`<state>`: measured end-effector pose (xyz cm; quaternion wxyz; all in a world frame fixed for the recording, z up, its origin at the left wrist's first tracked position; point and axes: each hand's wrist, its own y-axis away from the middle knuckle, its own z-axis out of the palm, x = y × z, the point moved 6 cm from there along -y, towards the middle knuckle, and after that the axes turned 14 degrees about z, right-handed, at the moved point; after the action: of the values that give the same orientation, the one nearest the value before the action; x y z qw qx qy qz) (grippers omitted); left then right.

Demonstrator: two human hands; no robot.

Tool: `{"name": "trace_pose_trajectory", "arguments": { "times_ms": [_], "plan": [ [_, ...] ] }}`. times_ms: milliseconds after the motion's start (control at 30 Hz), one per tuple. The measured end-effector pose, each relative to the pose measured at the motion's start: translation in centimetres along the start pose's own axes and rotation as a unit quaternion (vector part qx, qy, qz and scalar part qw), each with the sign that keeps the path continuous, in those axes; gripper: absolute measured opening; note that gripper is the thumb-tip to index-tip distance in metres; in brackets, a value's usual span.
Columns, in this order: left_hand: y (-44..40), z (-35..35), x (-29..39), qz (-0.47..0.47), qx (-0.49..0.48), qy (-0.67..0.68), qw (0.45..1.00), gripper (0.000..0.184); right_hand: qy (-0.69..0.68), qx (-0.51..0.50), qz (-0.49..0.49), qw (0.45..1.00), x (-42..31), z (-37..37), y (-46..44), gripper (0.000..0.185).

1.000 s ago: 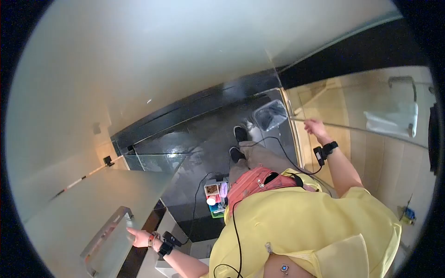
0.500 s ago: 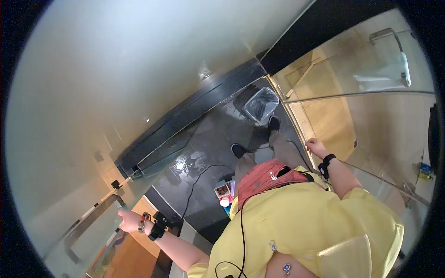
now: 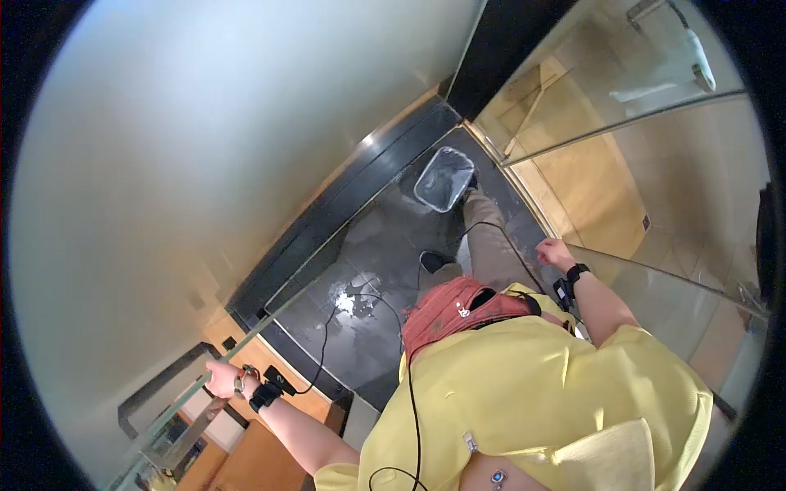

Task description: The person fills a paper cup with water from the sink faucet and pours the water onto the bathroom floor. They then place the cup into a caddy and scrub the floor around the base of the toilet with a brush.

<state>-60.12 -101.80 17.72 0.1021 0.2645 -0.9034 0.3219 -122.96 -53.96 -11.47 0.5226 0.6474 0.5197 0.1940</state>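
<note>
My left hand (image 3: 221,379) is closed on the edge of a glass door (image 3: 250,334), beside its long metal handle (image 3: 164,383). A dark band with a small black device sits on that wrist. My right hand (image 3: 555,252) hangs near a glass panel (image 3: 647,282) on the right, its fingers curled and nothing visible in them. A black watch-like band is on this wrist. At my feet stands a bin (image 3: 444,180) with a clear plastic liner, one shoe close beside it.
Dark floor tiles (image 3: 372,245) have a shiny, wet-looking patch. A black cable (image 3: 326,348) runs across them. A dark ledge (image 3: 344,192) follows the frosted wall (image 3: 205,147). On the right, a white towel (image 3: 698,61) hangs from a bar, beyond a light wooden panel (image 3: 585,196).
The glass door has swung, and my left hand now sits at its edge. One foot has stepped up beside the bin. The basket of items by my leg has gone out of sight.
</note>
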Motion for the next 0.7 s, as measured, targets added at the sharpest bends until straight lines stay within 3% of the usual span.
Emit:
{"name": "trace_pose_trajectory", "arguments": {
  "times_ms": [100,167,267,333,367,467,700],
  "plan": [
    [0.3,-0.4,1.5,-0.006,-0.014,0.001,1.0,0.048,-0.032,0.003,0.02,0.999,1.2,-0.7,0.4,0.017],
    [-0.7,1.1,-0.4,0.028,0.033,0.018,0.999,0.041,-0.032,0.011,0.016,0.999,1.4,-0.4,1.2,0.018],
    [-1.2,1.9,-0.6,0.032,0.042,-0.02,0.998,0.041,-0.033,0.017,0.034,0.999,1.9,-0.3,2.0,0.018],
    [-2.3,2.7,-1.2,0.073,0.026,-0.079,0.994,0.045,-0.005,0.042,-0.005,0.999,2.8,-0.5,2.1,0.022],
    [-2.6,3.4,-1.9,0.043,-0.02,-0.071,0.996,0.057,-0.011,0.045,0.0,0.999,3.2,-0.5,2.4,0.022],
    [-1.3,1.9,0.4,0.01,-0.011,-0.025,1.0,0.057,-0.065,0.054,-0.016,0.996,3.2,-1.1,3.8,0.021],
    [-0.5,0.4,1.8,0.012,0.01,-0.003,1.0,0.055,-0.119,0.061,0.047,0.99,4.2,-1.6,0.9,0.016]
  ]
}}
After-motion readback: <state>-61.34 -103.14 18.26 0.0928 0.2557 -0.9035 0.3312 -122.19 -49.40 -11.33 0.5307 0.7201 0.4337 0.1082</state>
